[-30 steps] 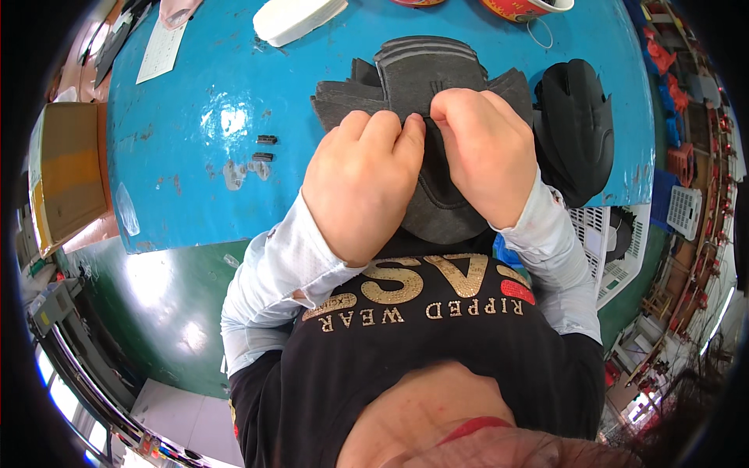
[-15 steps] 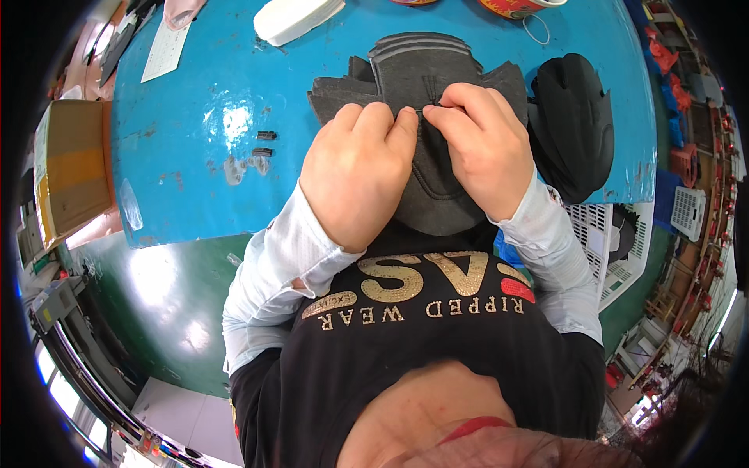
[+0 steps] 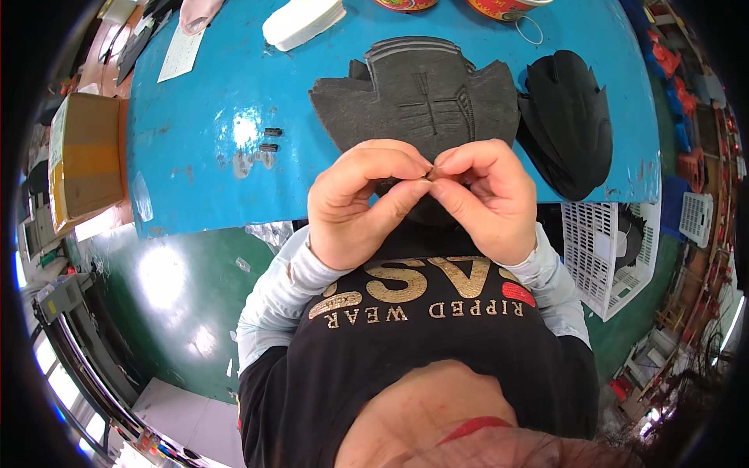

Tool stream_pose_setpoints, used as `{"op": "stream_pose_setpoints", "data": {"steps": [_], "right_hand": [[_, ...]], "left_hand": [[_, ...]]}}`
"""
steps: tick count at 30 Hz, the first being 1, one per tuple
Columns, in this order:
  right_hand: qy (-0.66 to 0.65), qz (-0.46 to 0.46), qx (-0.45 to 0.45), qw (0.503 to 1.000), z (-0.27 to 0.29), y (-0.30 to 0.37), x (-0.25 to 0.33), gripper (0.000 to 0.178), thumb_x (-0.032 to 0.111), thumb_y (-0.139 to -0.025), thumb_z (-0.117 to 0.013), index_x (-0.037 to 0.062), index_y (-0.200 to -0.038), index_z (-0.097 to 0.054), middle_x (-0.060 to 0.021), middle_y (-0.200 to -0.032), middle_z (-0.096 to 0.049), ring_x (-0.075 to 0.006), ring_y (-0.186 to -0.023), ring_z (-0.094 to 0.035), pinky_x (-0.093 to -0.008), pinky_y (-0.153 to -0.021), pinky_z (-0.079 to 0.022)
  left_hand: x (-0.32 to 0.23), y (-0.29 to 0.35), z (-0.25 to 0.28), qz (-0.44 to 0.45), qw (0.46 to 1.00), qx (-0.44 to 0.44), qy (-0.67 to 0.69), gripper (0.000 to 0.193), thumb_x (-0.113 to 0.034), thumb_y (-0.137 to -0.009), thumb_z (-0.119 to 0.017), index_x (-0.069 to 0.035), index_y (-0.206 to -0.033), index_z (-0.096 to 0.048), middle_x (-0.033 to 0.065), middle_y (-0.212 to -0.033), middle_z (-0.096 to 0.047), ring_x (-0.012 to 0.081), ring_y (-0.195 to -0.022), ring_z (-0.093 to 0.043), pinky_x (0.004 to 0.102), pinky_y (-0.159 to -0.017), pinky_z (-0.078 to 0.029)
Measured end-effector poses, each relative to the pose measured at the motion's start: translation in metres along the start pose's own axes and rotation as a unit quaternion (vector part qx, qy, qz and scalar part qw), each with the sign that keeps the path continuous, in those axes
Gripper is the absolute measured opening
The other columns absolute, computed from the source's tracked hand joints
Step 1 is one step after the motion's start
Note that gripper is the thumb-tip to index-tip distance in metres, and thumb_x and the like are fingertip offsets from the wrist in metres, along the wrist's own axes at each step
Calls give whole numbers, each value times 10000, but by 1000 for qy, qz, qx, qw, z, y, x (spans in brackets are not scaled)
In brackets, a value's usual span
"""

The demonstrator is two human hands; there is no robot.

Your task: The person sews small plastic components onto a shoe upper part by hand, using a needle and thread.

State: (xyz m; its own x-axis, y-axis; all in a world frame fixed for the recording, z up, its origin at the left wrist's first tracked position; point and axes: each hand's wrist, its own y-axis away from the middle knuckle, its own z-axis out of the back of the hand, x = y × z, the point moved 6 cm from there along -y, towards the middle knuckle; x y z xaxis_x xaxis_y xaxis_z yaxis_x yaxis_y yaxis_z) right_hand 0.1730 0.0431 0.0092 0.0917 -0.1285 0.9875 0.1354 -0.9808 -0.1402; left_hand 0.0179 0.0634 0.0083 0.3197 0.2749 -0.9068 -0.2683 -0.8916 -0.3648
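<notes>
My left hand (image 3: 359,207) and my right hand (image 3: 488,199) are raised in front of my chest, thumbs and forefingers pinched together. Between the fingertips of both hands is a small brown piece (image 3: 434,173); it is too small to tell what it is. Beyond the hands, a stack of dark grey cut shoe-upper pieces (image 3: 417,90) lies flat on the blue table (image 3: 211,179), its near end hidden by my fingers. Neither hand touches the stack.
A pile of black cut pieces (image 3: 566,121) lies right of the grey stack. Two small black bits (image 3: 271,140) sit to the left. A white sole (image 3: 304,19) and a paper slip (image 3: 181,51) lie far back. Cardboard box (image 3: 82,160) at left, white crate (image 3: 605,249) at right.
Both hands have lifted off the grey stack and drawn back toward my chest. The fingertips now pinch a small piece between them, and more of the stack is uncovered.
</notes>
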Motion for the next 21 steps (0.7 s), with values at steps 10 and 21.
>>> {"op": "stream_pose_setpoints", "data": {"steps": [10,21], "right_hand": [[-199,-83,48,975,-2,4,-2,241,-87,-908,-594,50,-1019,-430,-53,-1024,-582,-73,-910,-564,-233,-805,-470],[318,172,-21,932,41,-37,22,246,-112,-801,-656,19,-924,-488,-115,-874,-633,-227,-757,-642,-304,-678,-519]], "left_hand": [[-22,-7,-10,-154,969,53,-184,265,122,-719,-732,7,-946,-661,116,-890,-679,240,-786,-672,321,-693,-531],[-19,-25,-1,-105,910,12,-402,264,123,-733,-694,-6,-961,-664,105,-877,-678,206,-723,-651,292,-631,-514]]}}
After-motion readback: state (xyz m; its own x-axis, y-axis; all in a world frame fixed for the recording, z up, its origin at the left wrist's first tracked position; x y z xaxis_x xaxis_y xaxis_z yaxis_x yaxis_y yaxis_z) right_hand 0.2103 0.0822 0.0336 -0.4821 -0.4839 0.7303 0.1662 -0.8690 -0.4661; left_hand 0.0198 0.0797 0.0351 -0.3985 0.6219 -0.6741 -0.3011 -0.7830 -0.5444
